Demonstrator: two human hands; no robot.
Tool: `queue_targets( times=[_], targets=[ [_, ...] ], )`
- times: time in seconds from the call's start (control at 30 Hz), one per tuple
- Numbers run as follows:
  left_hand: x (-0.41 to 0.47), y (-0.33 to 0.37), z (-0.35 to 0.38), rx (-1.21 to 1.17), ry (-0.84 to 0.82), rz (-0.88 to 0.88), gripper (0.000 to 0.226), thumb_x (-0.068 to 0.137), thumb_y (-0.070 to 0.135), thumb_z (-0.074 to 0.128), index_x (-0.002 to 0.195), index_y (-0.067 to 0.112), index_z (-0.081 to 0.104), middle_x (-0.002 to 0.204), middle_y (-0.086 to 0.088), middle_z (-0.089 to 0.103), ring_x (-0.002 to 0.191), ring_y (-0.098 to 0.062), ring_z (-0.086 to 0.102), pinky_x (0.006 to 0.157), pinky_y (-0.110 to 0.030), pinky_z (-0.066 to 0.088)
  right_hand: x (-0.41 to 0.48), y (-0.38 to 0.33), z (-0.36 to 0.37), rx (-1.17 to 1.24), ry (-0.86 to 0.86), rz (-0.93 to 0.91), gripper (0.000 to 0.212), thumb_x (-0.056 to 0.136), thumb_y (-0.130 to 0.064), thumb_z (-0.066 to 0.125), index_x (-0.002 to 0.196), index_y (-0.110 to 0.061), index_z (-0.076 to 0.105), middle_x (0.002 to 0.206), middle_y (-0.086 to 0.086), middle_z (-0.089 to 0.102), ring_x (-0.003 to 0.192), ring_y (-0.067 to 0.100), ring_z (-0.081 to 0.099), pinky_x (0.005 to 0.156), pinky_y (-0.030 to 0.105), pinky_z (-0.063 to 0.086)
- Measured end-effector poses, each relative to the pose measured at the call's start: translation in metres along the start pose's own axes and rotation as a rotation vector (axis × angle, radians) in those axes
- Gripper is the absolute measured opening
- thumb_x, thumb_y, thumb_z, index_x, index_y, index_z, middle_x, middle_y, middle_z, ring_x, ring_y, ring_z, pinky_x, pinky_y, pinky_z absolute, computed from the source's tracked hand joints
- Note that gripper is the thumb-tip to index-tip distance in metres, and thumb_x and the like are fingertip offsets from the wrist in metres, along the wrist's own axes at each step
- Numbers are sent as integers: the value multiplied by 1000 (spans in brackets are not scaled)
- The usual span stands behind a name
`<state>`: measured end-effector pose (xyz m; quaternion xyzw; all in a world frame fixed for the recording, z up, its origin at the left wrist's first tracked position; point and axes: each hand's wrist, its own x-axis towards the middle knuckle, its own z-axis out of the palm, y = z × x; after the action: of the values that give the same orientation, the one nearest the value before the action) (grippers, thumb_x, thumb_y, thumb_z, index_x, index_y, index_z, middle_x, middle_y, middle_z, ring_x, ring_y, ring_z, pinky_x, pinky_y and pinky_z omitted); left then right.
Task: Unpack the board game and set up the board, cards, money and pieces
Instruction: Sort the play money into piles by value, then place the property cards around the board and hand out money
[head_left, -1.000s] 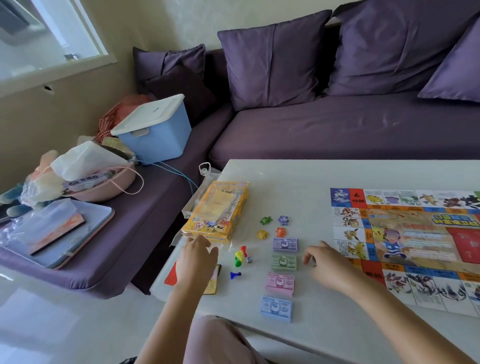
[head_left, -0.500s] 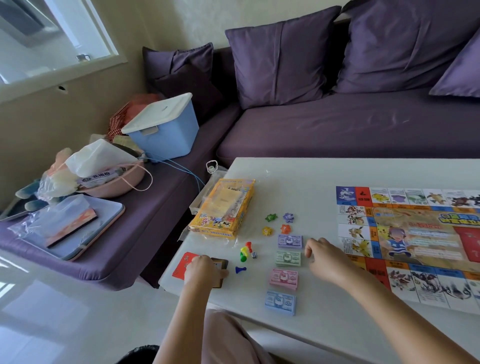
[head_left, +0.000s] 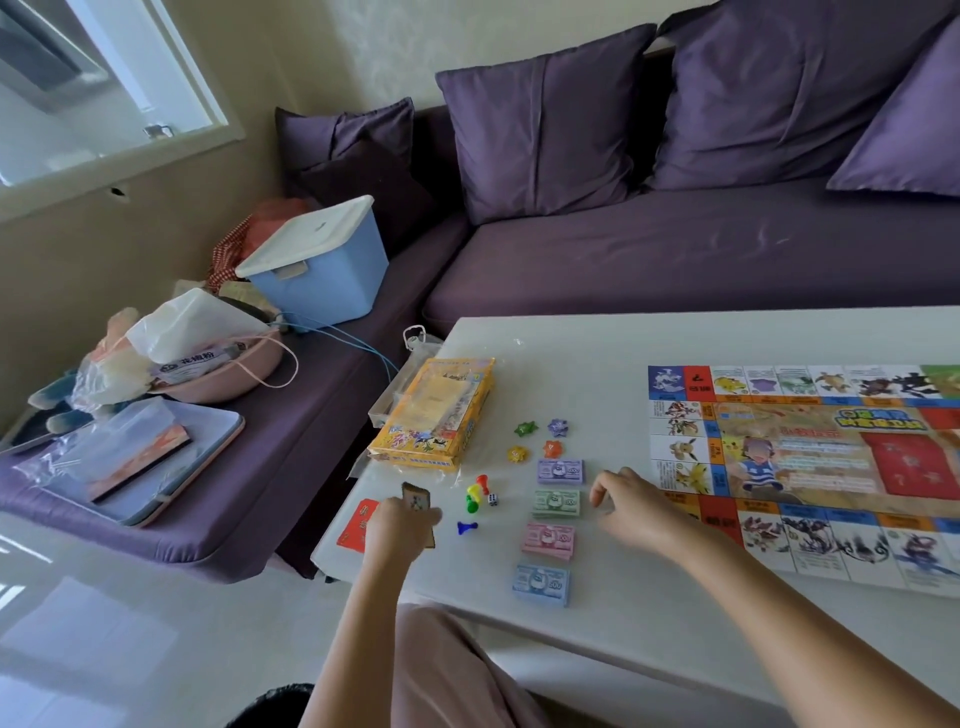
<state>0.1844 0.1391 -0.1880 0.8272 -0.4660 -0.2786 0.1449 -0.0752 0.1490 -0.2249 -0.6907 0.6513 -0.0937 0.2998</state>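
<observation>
In the head view, a flat yellow cardboard game box (head_left: 434, 415) is seen lying on a white table (head_left: 649, 639). Just nearer the person than the box, a small brown-backed stack of cards (head_left: 416, 500) is gripped in the curled fingers of the left hand (head_left: 397, 532), and a red card stack (head_left: 357, 522) is partly covered by it. Right of the box, four paper money stacks (head_left: 556, 503) are laid in a column. Further right of the box, the right hand (head_left: 631, 506) is rested with fingers loosely curled, nothing held, beside the unfolded printed board (head_left: 810, 467)
</observation>
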Motion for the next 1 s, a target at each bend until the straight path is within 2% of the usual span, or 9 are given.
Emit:
queue_targets(
  times=[0.1, 0.17, 0.23, 0.37, 0.47, 0.57, 0.77, 0.9, 1.0],
  targets=[
    [-33, 20, -2, -411, -54, 53, 19, 90, 20, 63, 73, 14, 58, 70, -5, 52, 66, -19, 48, 61, -29, 44, -11, -1, -7, 64, 7, -46, 22, 92, -9, 50, 110, -18, 57, 111, 0, 52, 100, 15, 55, 78, 21, 41],
    [-56, 34, 5, -689, -210, 58, 19, 92, 11, 59, 74, 12, 62, 72, -8, 56, 63, -18, 51, 60, -27, 44, -26, -3, -16, 127, 62, -95, 25, 92, -13, 54, 116, -19, 56, 111, -2, 55, 97, 12, 56, 77, 21, 42],
    [-76, 50, 20, -805, -345, 55, 18, 94, 6, 54, 77, 6, 59, 68, -10, 60, 54, -17, 57, 56, -27, 50, -45, -5, -30, 186, 127, -165, 36, 89, -21, 63, 123, -23, 51, 114, -8, 52, 91, 7, 55, 76, 21, 44],
    [-111, 77, 56, -732, -450, 69, 18, 95, 11, 54, 79, 6, 58, 52, -3, 62, 42, -11, 58, 45, -21, 51, -78, -9, -52, 143, 65, -292, 87, 74, -40, 78, 144, -36, 27, 133, -23, 34, 119, -3, 39, 97, 16, 32],
    [-136, 93, 78, -605, -550, 174, 25, 95, 23, 53, 74, 13, 62, 57, 0, 66, 52, -12, 62, 50, -22, 50, -95, -1, -58, 17, 60, -324, 105, 70, -42, 81, 150, -35, 13, 150, -21, 22, 135, 0, 25, 106, 17, 23],
    [-152, 102, 90, -481, -582, 276, 25, 92, 30, 54, 72, 18, 63, 71, 0, 68, 70, -17, 62, 67, -27, 46, -109, 11, -64, -105, 116, -326, 100, 76, -45, 76, 151, -32, 11, 151, -15, 24, 134, 1, 28, 105, 15, 26],
    [-169, 116, 105, -404, -656, 364, 23, 95, 29, 49, 79, 18, 61, 76, 2, 62, 72, -12, 56, 67, -23, 42, -128, 34, -73, -256, 216, -295, 79, 82, -37, 66, 148, -24, 23, 145, -9, 35, 130, 9, 32, 105, 18, 23],
    [-173, 123, 112, -576, -839, 417, 24, 100, 12, 43, 117, 2, 57, 91, -3, 67, 72, -3, 67, 68, -16, 52, -129, 60, -71, -181, 210, -232, 86, 80, -41, 69, 150, -24, 21, 150, -12, 29, 137, 6, 26, 111, 19, 19],
    [-176, 127, 121, -579, -829, 464, 28, 101, 11, 41, 125, 3, 53, 102, -9, 69, 80, -9, 70, 69, -18, 53, -131, 79, -72, -6, 235, -199, 88, 73, -49, 75, 146, -35, 27, 144, -25, 30, 132, -5, 29, 109, 13, 24]
  ],
)
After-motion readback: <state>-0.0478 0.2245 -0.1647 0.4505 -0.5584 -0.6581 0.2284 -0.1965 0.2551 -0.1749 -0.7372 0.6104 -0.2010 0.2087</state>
